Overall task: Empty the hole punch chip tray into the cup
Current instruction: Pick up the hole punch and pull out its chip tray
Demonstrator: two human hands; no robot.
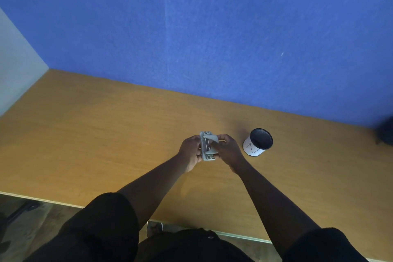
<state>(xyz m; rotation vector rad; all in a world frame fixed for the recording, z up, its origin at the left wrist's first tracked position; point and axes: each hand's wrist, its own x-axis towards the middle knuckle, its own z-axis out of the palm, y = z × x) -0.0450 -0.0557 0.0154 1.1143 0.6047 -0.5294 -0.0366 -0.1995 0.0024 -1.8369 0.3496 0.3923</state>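
A small grey hole punch [208, 146] is held over the middle of the wooden desk [95, 134], its metal parts facing up. My left hand [190, 152] grips its left side. My right hand [227, 149] holds its right side, fingers curled over the top edge. I cannot tell whether the chip tray is on or off. A white cup [257, 142] with a dark inside and a drawn mark stands upright just right of my right hand, a small gap between them.
A blue felt wall [212, 38] rises behind the desk. A dark object [386, 132] sits at the far right edge. The desk's near edge runs along the bottom, with floor beyond it at lower left.
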